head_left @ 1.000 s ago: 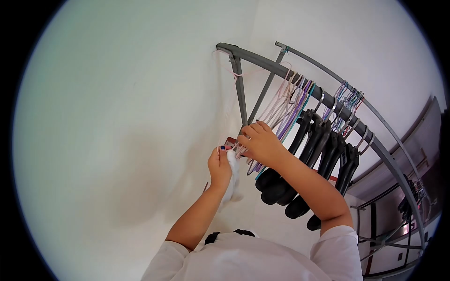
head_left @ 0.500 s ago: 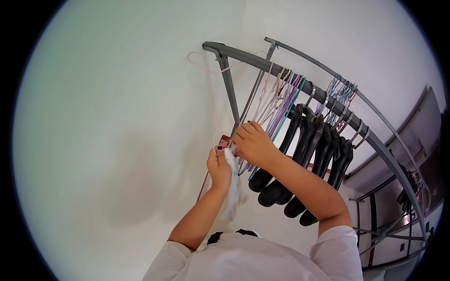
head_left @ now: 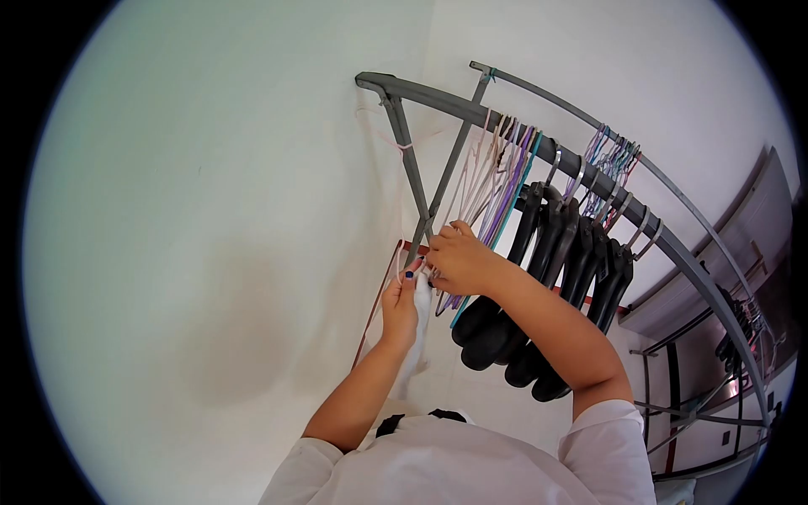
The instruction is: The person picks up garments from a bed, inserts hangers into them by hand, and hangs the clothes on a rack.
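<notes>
While both forearms reach up from the short sleeves of a white shirt (head_left: 488, 463), the head view shows the hands meeting below a grey metal clothes rail (head_left: 429, 97). The left hand (head_left: 401, 308) is raised nearly upright, thumb pointing up and dark blue polish on its nails, and it pinches the upper end of a white cloth (head_left: 423, 305) between thumb and fingers. The right hand (head_left: 463, 263) comes in from the other side, its forearm slanting across in front of the hangers, knuckles uppermost and fingers bent toward the same spot; its fingertips are partly hidden, so whether they grip the cloth or a hanger cannot be told. The cloth hangs between the hands and down past the left wrist, narrow, bunched and soft-edged, with its lower part blurred against the pale wall (head_left: 210, 168). A pale pink wire hanger (head_left: 401, 146) stands above the left hand, its neck in front of the rail's sloping leg and its thin lower wire running down to the thumb. Just beside the right hand, purple, white and teal wire hangers (head_left: 506, 189) crowd together, next to thick black hangers (head_left: 477, 322) on metal hooks.
</notes>
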`<state>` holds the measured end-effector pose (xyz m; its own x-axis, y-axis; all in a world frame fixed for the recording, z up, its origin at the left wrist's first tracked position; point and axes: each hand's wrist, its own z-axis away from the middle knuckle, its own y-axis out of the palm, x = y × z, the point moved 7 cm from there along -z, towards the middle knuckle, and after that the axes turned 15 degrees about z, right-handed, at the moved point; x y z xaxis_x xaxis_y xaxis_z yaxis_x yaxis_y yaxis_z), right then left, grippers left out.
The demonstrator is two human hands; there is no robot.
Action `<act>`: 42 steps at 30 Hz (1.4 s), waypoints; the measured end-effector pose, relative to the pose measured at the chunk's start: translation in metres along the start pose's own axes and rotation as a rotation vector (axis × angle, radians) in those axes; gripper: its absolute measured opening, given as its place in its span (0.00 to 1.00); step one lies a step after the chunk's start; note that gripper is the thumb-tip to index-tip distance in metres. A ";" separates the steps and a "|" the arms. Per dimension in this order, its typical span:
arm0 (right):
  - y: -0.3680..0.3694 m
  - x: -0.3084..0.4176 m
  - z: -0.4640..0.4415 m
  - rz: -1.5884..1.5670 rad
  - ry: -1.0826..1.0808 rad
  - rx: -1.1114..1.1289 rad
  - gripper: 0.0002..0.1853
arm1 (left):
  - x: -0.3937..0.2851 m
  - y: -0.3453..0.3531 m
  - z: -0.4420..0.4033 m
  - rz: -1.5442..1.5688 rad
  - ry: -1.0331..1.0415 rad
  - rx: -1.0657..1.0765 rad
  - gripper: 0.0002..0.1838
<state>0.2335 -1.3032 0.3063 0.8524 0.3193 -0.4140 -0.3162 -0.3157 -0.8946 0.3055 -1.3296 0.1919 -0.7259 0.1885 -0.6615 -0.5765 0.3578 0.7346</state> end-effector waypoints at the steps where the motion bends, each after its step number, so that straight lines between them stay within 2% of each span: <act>1: 0.002 0.001 0.000 0.000 0.001 0.000 0.13 | 0.002 0.001 0.000 0.002 -0.043 0.027 0.18; 4: 0.002 0.003 0.001 0.039 0.024 -0.031 0.12 | 0.006 -0.002 0.000 0.056 -0.135 0.040 0.18; 7: 0.008 0.006 0.001 0.048 0.044 0.038 0.15 | 0.008 -0.003 0.002 -0.054 -0.088 0.109 0.18; 10: 0.010 0.008 0.001 0.082 0.032 -0.043 0.14 | 0.008 -0.003 0.004 -0.033 -0.005 0.117 0.18; 12: 0.004 0.010 0.003 0.055 0.028 -0.175 0.12 | 0.010 -0.008 0.005 -0.007 -0.054 0.115 0.19; 13: 0.005 0.011 0.003 0.053 0.028 -0.174 0.12 | 0.012 -0.010 0.005 0.020 -0.098 0.115 0.19; 16: 0.002 0.012 0.001 0.039 0.016 -0.198 0.11 | 0.010 -0.012 0.004 -0.065 -0.049 0.149 0.20; 20: 0.003 0.014 0.004 0.086 0.034 -0.215 0.10 | 0.016 -0.017 0.001 -0.027 -0.070 0.106 0.21; 22: 0.004 0.013 0.006 0.115 0.043 -0.217 0.10 | 0.027 -0.016 -0.003 -0.042 -0.212 0.153 0.23; 26: 0.012 0.008 0.012 0.099 0.066 -0.170 0.08 | 0.025 -0.010 -0.008 -0.108 -0.242 0.236 0.26; 28: 0.013 0.007 0.014 0.112 0.076 -0.177 0.06 | 0.031 -0.003 -0.007 -0.077 -0.360 0.317 0.27; 31: 0.016 0.003 0.017 0.108 0.094 -0.120 0.08 | 0.037 -0.001 -0.011 -0.053 -0.377 0.298 0.27; 35: 0.018 -0.001 0.017 0.100 0.157 -0.151 0.12 | 0.048 0.012 -0.005 0.014 -0.289 0.224 0.27; 37: 0.019 -0.003 0.017 0.088 0.171 -0.165 0.13 | 0.042 0.021 -0.003 0.117 -0.176 0.109 0.24; 40: 0.017 -0.003 0.017 0.095 0.128 -0.211 0.12 | 0.049 0.020 -0.005 0.113 -0.143 0.145 0.24; 42: 0.020 -0.002 0.018 0.073 0.052 -0.118 0.13 | 0.049 0.021 -0.004 0.111 -0.126 0.121 0.24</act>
<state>0.2178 -1.2942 0.2865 0.8504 0.2455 -0.4653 -0.3299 -0.4400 -0.8352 0.2562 -1.3165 0.1760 -0.7251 0.3436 -0.5968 -0.4407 0.4344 0.7856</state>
